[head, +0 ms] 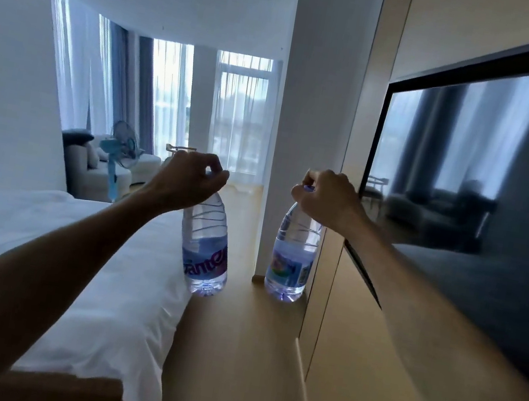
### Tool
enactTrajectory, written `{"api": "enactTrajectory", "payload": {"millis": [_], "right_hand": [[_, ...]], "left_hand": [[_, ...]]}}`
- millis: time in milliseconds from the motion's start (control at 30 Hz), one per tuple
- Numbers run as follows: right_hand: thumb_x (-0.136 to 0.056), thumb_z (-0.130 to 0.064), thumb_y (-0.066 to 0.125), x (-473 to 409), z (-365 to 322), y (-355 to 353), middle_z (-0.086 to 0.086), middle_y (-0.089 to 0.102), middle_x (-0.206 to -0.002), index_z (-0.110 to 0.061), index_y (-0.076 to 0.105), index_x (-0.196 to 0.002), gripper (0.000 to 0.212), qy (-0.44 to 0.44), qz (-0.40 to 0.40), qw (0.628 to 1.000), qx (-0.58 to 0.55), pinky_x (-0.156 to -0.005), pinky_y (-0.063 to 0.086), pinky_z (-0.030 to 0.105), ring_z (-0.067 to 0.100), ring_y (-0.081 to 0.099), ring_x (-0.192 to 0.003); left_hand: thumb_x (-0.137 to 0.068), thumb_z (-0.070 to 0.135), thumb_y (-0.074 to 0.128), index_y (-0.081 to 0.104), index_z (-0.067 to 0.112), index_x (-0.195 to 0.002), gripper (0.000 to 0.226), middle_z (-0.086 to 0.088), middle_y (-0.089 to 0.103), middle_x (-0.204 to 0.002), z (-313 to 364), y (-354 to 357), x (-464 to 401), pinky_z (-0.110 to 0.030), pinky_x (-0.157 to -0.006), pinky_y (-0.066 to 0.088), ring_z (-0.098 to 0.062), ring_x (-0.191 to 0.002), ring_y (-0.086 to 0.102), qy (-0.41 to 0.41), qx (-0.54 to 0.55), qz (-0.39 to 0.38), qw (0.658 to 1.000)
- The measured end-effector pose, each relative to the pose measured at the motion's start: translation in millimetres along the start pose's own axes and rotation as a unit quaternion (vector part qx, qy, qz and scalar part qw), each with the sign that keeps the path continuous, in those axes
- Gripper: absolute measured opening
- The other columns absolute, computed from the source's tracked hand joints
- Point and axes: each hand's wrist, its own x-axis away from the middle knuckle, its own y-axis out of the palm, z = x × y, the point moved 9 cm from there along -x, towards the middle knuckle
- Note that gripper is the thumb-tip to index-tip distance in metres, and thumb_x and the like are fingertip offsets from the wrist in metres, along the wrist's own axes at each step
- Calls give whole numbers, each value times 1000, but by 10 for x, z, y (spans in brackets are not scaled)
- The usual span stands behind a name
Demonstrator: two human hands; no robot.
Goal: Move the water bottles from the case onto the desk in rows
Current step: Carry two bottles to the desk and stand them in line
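My left hand [192, 176] grips the cap end of a clear water bottle [205, 246] with a blue and purple label, and the bottle hangs in the air over the floor beside the bed. My right hand [327, 198] grips the purple cap of a second clear bottle [291, 260] with a colourful label, held at about the same height close to the wooden wall panel. Both arms are stretched out forward. Neither the case nor the desk is in view.
A bed with white sheets [56, 257] fills the left. A wall-mounted dark TV screen [483, 186] is at the right on a wooden panel wall [335, 315]. A white pillar [316, 104] stands ahead. A sofa [98, 170], a blue fan [122, 150] and curtained windows lie beyond.
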Motion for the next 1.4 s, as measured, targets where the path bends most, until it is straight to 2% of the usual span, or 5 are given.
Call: {"api": "enactTrajectory", "payload": {"millis": [200,500,767,1100,1400], "right_hand": [[-85,-35,57,-843,149,656,-3,60,-67,-18,59,-77,19,-26,-19,999,-2,-56,35,22,11,57,-63],[-86,-36,56,-2319,574,1499,-5,59,-69,-19,58,-78,19,-30,-32,999,2,-70,48,31,16,60,-69],[-87,-30,58,-3522,1248,2323,-5,55,-65,-18,55,-75,18,-18,-5,1000,-10,-63,38,26,14,55,-63],[-85,-32,59,-5354,2097,3424,-3,59,-70,-19,57,-77,15,-53,-60,996,-28,-70,49,32,20,60,-71],[-89,-32,58,-6808,2590,4410,-4,56,-68,-14,59,-85,18,-66,-40,996,-32,-60,38,23,12,55,-63]], "left_hand": [[-95,39,55,69,7,-92,35,-18,72,-90,-694,377,-729,-39,-72,57,-14,-58,57,7,-19,19,1000],[-82,59,42,71,9,-91,58,-11,73,-89,-1692,1057,-2082,-43,-77,57,-22,-76,68,-2,-9,-1,1000],[-83,57,41,70,14,-86,52,-4,68,-78,-2511,1880,-3139,-46,-77,56,-27,-74,66,-20,-33,6,999],[-94,45,53,69,10,-82,40,15,53,-65,-3582,2959,-4615,-46,-67,57,-16,-59,58,-24,-72,-1,997],[-91,55,44,66,14,-85,47,9,55,-62,-4646,3604,-5831,-42,-69,57,-12,-56,56,-51,-102,27,993]]}}
